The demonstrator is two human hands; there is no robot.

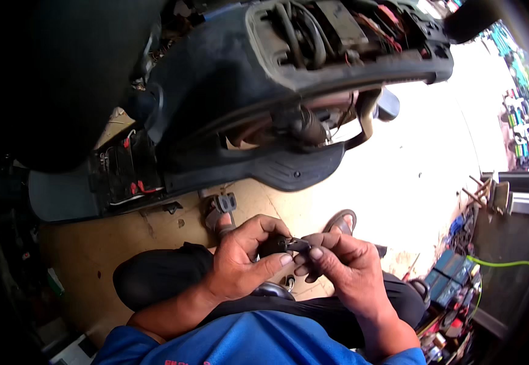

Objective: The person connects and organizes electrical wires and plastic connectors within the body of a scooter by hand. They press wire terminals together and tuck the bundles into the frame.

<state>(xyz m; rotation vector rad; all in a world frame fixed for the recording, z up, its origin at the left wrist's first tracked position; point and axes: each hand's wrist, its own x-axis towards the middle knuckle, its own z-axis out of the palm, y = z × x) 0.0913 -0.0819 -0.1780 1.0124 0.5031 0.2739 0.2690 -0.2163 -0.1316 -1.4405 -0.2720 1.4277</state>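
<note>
In front of my lap, both hands are closed on a small black part (pixel 274 245) whose exact kind I cannot make out. My left hand (pixel 243 258) grips its rounded, dark end between thumb and bent fingers. With thumb and fingers pinched, my right hand (pixel 350 261) holds the narrower end, where a flat dark piece (pixel 299 245) sticks out. Beyond them stands a dark scooter (pixel 210 91) with its top opened, showing cables (pixel 304 33) and wiring inside. A black shock absorber spring (pixel 313 126) shows beneath its body.
The scooter's footboard compartment (pixel 132 164) lies uncovered at left, with red-tipped wires. At right are a blue toolbox (pixel 450 277), a green cord (pixel 508 263) and a clutter of tools and small items. A small wooden stool (pixel 499 196) lies farther back. Sunlight whitens the tiled floor (pixel 423 152).
</note>
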